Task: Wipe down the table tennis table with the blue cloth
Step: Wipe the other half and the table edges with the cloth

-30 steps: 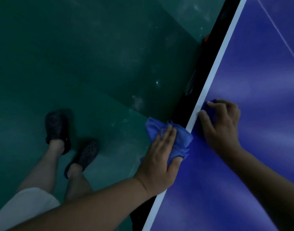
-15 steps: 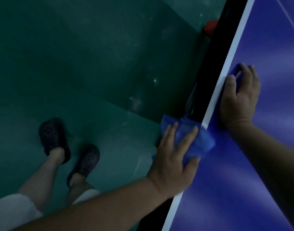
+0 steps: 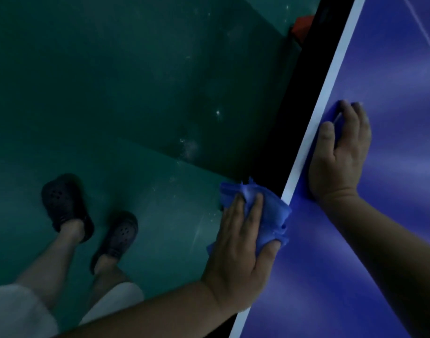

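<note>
The blue table tennis table [image 3: 391, 76] fills the right side, with a white line along its edge [image 3: 331, 81] and a black side rim below it. My left hand [image 3: 240, 252] grips the bunched blue cloth [image 3: 273, 208] against that edge; fingers lie over the cloth on the rim side and the thumb wraps it on the tabletop side. My right hand [image 3: 340, 157] rests palm-down on the tabletop just inside the white line, beyond the cloth, with its fingers stretched out and holding nothing.
A dark green floor [image 3: 111, 93] lies to the left of the table. My feet in dark clogs [image 3: 65, 206] [image 3: 118, 237] stand on it at the lower left. A red object [image 3: 302, 26] sits by the table's rim at the top.
My left hand has slid the cloth forward along the table's edge. My right hand has moved ahead along the tabletop and its fingers have flattened out.
</note>
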`<state>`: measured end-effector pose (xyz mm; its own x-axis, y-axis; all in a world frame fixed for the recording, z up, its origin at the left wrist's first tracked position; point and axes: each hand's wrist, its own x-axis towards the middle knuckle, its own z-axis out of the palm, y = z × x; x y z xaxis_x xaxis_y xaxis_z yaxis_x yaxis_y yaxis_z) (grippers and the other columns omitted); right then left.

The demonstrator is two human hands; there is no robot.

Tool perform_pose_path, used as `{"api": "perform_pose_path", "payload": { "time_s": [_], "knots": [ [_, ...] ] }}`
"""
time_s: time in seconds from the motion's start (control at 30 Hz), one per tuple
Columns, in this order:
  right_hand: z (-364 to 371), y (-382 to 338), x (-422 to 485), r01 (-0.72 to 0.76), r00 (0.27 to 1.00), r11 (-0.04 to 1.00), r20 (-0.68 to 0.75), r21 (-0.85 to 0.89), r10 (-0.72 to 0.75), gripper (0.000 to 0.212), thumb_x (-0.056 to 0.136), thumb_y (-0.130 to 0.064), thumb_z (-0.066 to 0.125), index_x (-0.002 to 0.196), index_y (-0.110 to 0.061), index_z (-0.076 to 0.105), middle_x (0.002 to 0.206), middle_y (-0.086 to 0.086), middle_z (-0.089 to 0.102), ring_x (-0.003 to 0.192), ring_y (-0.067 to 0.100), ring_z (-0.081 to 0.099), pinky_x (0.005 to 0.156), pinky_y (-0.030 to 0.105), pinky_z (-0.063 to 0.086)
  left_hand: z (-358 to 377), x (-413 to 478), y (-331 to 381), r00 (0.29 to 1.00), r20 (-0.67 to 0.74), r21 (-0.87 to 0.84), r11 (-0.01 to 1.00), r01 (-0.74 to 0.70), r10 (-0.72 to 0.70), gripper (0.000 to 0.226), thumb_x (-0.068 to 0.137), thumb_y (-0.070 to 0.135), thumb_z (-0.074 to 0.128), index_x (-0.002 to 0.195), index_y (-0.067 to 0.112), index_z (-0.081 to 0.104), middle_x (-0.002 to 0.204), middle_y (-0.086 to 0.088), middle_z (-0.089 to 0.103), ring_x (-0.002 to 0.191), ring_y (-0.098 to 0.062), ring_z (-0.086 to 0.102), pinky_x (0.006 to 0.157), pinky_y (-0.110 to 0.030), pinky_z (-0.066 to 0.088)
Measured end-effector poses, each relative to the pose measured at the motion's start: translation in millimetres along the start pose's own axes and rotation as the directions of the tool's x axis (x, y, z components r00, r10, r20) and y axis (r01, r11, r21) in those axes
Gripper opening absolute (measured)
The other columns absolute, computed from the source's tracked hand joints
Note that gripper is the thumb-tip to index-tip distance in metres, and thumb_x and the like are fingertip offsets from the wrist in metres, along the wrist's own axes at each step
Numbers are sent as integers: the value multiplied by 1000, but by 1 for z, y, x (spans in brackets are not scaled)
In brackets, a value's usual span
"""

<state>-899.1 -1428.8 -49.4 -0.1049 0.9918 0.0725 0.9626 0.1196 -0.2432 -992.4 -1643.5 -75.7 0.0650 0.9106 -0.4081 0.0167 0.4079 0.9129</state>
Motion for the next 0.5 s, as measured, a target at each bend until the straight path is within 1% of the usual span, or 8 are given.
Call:
{"api": "perform_pose_path", "payload": {
  "time_s": [0.03,0.1,0.17,0.23,0.33,0.4,0.43,0.5],
  "knots": [
    [0,0,0,-2,1000,1000,0,0,2,65,96,-47,33,150,-13,42,160,11,31,150,28,25,123,45,17,-3,13,6,1000,-4,33,999,1,-1,71,80,90,4,140,65,-26,164,16,-17,151,-2,-17,125,-32,-1],
    [0,1,0,-1,1000,1000,-6,4,1,65,96,-46,32,150,-12,42,160,12,32,149,29,26,123,46,18,-10,56,20,999,-26,75,997,-25,27,82,82,83,11,152,47,-15,168,1,-10,154,-15,-10,125,-33,-3],
    [1,2,1,1,1000,1000,-5,5,-1,64,96,-46,32,150,-12,43,160,12,32,149,28,26,123,46,18,-21,114,36,996,-62,88,995,-52,58,95,79,72,14,160,26,1,168,-14,3,155,-26,2,125,-35,2],
    [0,2,1,-8,1000,1000,7,7,8,64,96,-46,32,151,-13,42,161,10,30,150,26,24,123,46,18,-34,166,56,991,-88,87,992,-93,101,98,77,70,16,161,18,12,166,-21,11,153,-32,10,124,-39,8],
    [0,0,0,-15,1000,1000,13,11,15,64,96,-45,31,151,-13,41,162,10,29,151,25,23,123,47,17,-37,190,65,985,-126,85,990,-110,120,91,84,66,25,160,16,17,166,-22,6,154,-32,7,124,-41,8],
    [-1,-2,0,-17,1000,1000,16,17,16,66,95,-46,31,151,-13,41,162,10,29,151,27,23,123,48,17,-27,155,48,966,-193,94,983,-159,175,87,89,62,28,159,12,20,167,-20,5,155,-31,6,124,-46,11],
    [-1,-2,0,-21,1000,1000,12,19,20,66,95,-46,31,151,-13,41,162,11,29,151,27,23,123,48,17,-20,126,35,960,-191,100,977,-187,204,84,93,61,30,159,10,18,167,-17,4,155,-28,4,124,-49,13],
    [-1,-3,0,-26,1000,1000,14,12,26,66,95,-47,31,151,-13,41,162,11,29,151,28,22,123,48,16,-8,65,8,961,-142,88,970,-227,238,79,101,62,28,161,16,7,169,-3,-1,156,-18,0,124,-52,14]
  ]
}}
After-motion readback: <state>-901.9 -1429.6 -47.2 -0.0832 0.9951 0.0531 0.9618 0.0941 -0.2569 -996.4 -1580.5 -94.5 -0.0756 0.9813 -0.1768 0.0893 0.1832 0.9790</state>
